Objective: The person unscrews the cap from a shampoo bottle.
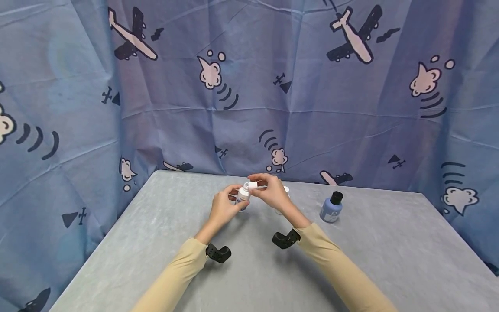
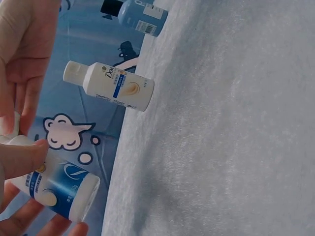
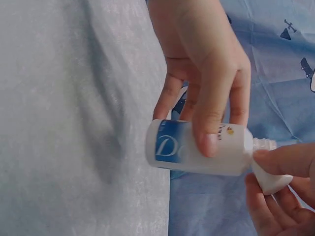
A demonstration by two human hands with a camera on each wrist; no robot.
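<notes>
My left hand grips a small white and blue bottle, thumb on one side and fingers on the other, holding it above the table. The bottle's threaded neck is bare. Right beside that neck, my right hand pinches a white cap between thumb and fingers. In the head view the cap is tipped sideways at the bottle mouth. Behind the right hand stands a second white bottle with its cap on, mostly hidden in the head view.
A blue bottle with a black cap stands on the grey table, to the right of my right hand. A blue curtain with airplane prints hangs along the table's back edge. Each wrist wears a black band mount.
</notes>
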